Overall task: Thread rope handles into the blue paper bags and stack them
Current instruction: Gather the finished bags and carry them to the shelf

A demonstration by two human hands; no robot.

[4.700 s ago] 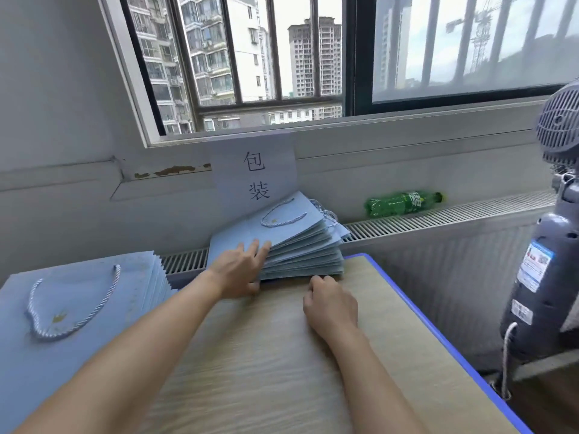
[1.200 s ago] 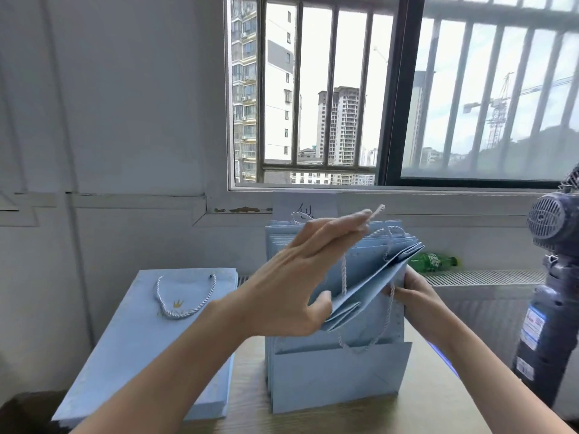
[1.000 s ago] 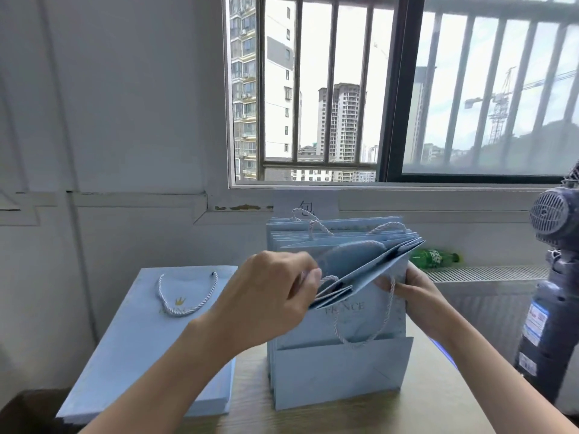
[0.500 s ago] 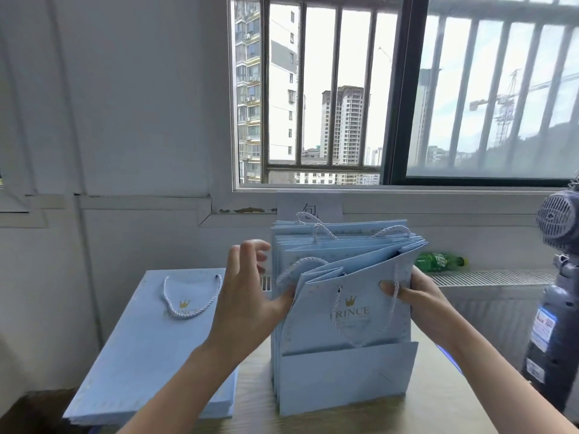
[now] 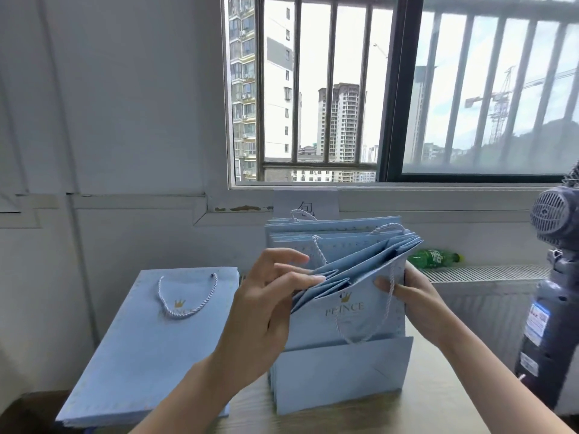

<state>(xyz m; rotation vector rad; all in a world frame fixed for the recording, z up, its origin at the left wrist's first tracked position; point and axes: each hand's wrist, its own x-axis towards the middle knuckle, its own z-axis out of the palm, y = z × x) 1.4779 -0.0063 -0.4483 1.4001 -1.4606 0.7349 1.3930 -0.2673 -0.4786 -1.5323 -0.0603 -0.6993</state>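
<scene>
I see the front blue bag (image 5: pixel 346 311), printed with a gold crown and "PRINCE", standing upright at the head of a row of bags (image 5: pixel 335 233) on the wooden table (image 5: pixel 438 411). Its top is folded forward and spread into pleats. A white rope handle (image 5: pixel 365 335) hangs in a loop down the front of that bag.

My left hand (image 5: pixel 266 305) is at the bag's left top corner, its fingers (image 5: pixel 300 278) closed on the folded paper edges there. My right hand (image 5: pixel 413 296) holds the bag's right top corner, fingers clamped on the paper where the rope comes out.

Left of the front bag lies a flat stack of finished bags (image 5: pixel 147 343), the top one showing its own rope loop. Behind the bag, to its right, a green bottle (image 5: pixel 434 258) lies on the radiator grille (image 5: pixel 488 272). Further right of the bag stands a grey fan (image 5: pixel 554 296). Above the row of bags a paper sign (image 5: pixel 305 203) is stuck below the barred window (image 5: pixel 313 89).
</scene>
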